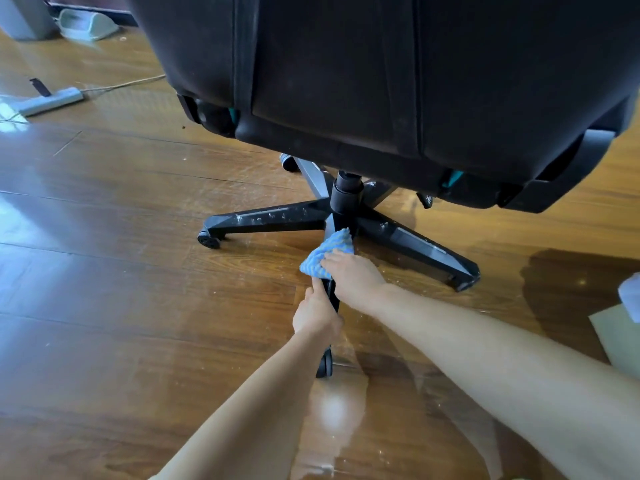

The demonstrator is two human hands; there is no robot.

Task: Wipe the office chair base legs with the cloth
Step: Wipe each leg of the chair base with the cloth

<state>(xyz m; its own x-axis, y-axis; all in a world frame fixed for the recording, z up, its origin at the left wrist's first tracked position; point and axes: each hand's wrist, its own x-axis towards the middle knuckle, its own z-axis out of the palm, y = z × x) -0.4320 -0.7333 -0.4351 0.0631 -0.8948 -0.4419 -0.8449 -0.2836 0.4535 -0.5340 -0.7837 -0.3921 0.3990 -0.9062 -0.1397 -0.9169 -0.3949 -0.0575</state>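
Office chair base legs point(270, 218), black and speckled with white flecks, spread out like a star from the central column point(346, 195) over a glossy wooden floor point(138, 306). Straight toward the viewer from the column runs the near leg point(333, 294), ending in a black caster point(324, 365). A blue striped cloth point(327, 252) lies bunched on this leg just in front of the column, touching its foot. The right hand point(351, 275) covers the nearer part of the cloth, its fingers bent over it and gripping it against the leg. The left hand point(317, 315) is wrapped round the same leg a little farther from the column, thumb stretched along the top toward the cloth. Another leg reaches left of the column to a second caster point(209, 239); one more reaches right and toward the viewer. Above the column the chair's dark seat and back point(381, 81) loom large and hide most of the legs beyond it. Far to the left of the column lies a grey power strip point(52, 100) with its cable; far beyond it and to the left sits a pale green slipper point(88, 24). Well to the right of the column, at the frame's edge, lies a pale sheet point(616, 336).
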